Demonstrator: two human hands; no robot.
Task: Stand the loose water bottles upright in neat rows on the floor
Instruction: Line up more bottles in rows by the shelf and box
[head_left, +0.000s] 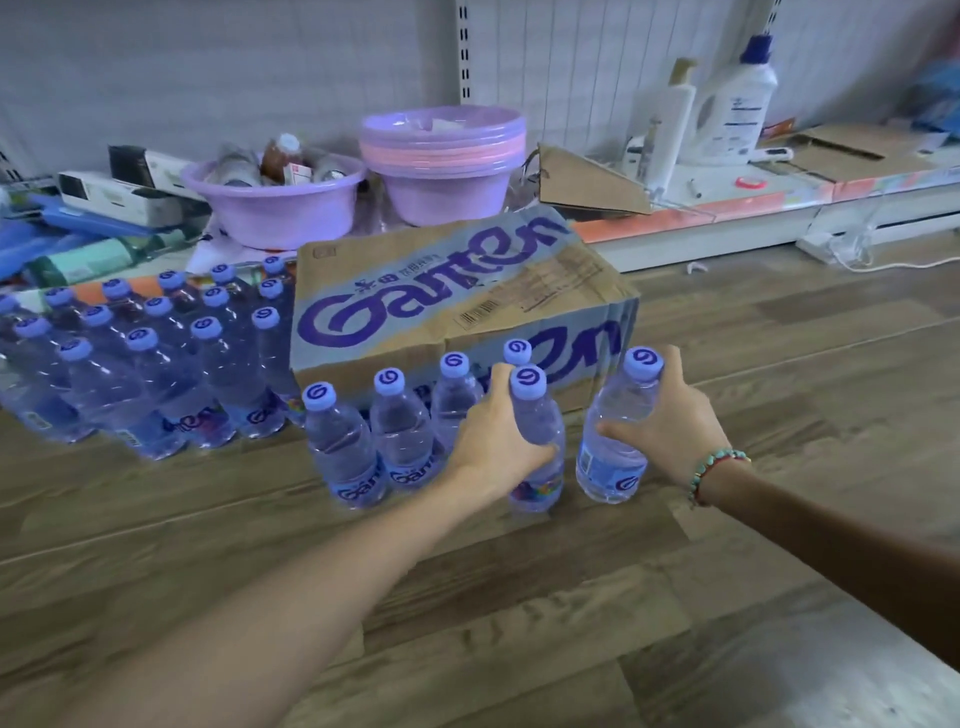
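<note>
Purple caps mark everything here. Far left, a shrink-wrapped pack of bottles (145, 364) stands on the wood-look floor (779, 364), already in tidy rows, probably because the wrap holds it so. Just right of it sits a cardboard carton (447, 291) printed in purple, and the new row is being built along its near face, which looks like a handy straight edge to line against.

That standing row (395, 431) has three loose bottles upright, close side by side, and a fourth cap (517, 352) shows behind the left hand, its body hidden.

Next comes the left hand (498, 441), whose grip is closed around the middle of a bottle (537, 447), fingers wrapped over the front and thumb behind. This bottle is upright with its base at or just above the floor; I cannot tell which. It sits nearer the camera than the row, so it may be starting a second line.

Rightmost, the right hand (675, 426), with a bead bracelet (719, 470) at the wrist, grips another bottle (613, 436) by its upper half, leaning slightly, its base near the floor just beside the left one. Holding high likely lets it be set down straight.
</note>
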